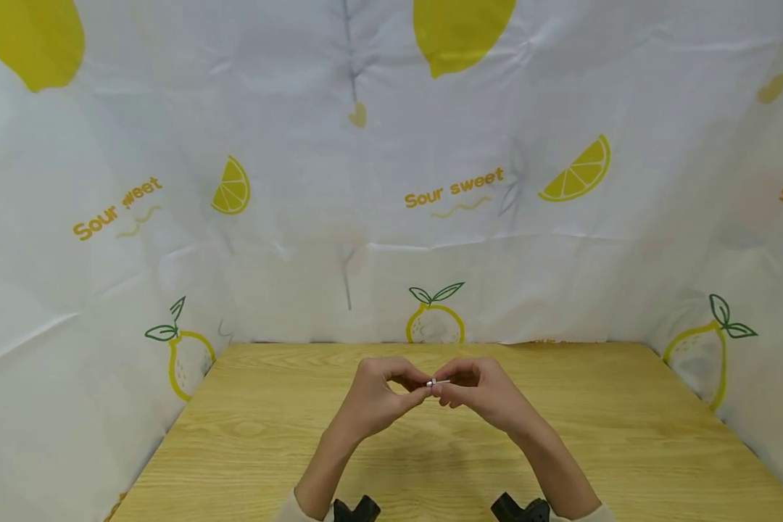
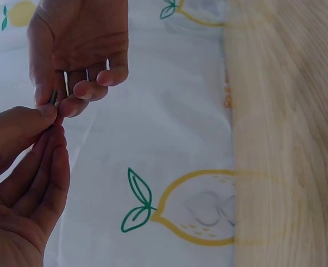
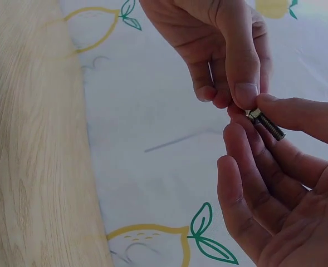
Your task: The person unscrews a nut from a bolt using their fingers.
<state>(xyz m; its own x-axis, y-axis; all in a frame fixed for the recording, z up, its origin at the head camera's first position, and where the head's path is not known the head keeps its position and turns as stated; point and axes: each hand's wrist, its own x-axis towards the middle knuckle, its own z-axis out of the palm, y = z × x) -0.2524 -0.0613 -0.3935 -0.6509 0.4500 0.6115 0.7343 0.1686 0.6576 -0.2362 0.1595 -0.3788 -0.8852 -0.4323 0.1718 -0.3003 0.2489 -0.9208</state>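
A small metal bolt (image 3: pixel 273 128) with a threaded shank is held between the two hands, above the table. A nut (image 3: pixel 254 115) sits around its thread, towards the left hand's end. My left hand (image 1: pixel 375 399) pinches the bolt's other end between thumb and fingertips, hiding that end. The right hand (image 1: pixel 489 395) has its thumb and index fingertip at the nut, with the threaded end sticking out past them. In the left wrist view, a dark tip of the bolt (image 2: pixel 53 97) shows beside the right thumb. Both hands' fingertips meet closely.
The wooden table (image 1: pixel 248 435) lies below the hands. White cloth (image 1: pixel 313 290) printed with lemons hangs behind it and along both sides. Two black mounts (image 1: pixel 359 509) show at the wrists, near the bottom of the head view.
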